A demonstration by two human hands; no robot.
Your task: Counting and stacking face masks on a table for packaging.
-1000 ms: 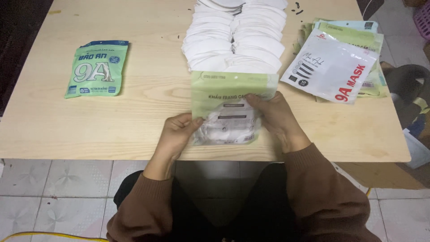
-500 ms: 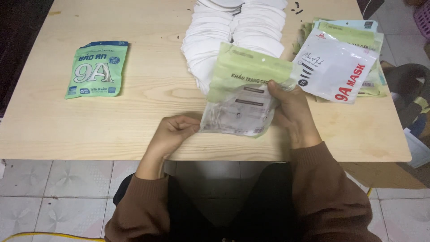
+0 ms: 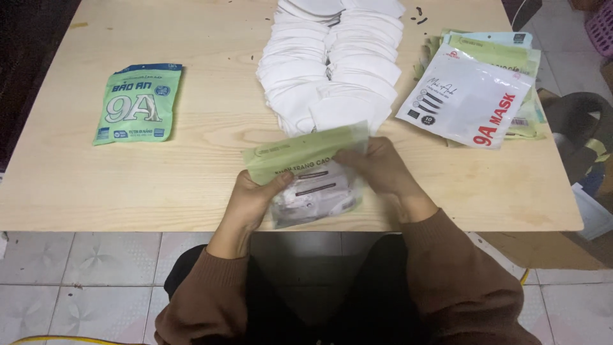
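Flat green pouch [image 3: 138,103] with blue top edge lies alone at table left. Pale green and clear rectangular pouch [image 3: 310,174] sits tilted at the near table edge, centre. White pouch [image 3: 465,97] with black and red print tops a stack of green pouches [image 3: 507,57] at right.

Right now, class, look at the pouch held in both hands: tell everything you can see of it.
The pouch is a flat packet of thin plastic film with a pale green top band and a clear lower window showing white contents. It is tilted, its right end higher, above the near edge of the wooden table. The left hand pinches its left side and the right hand grips its right side.
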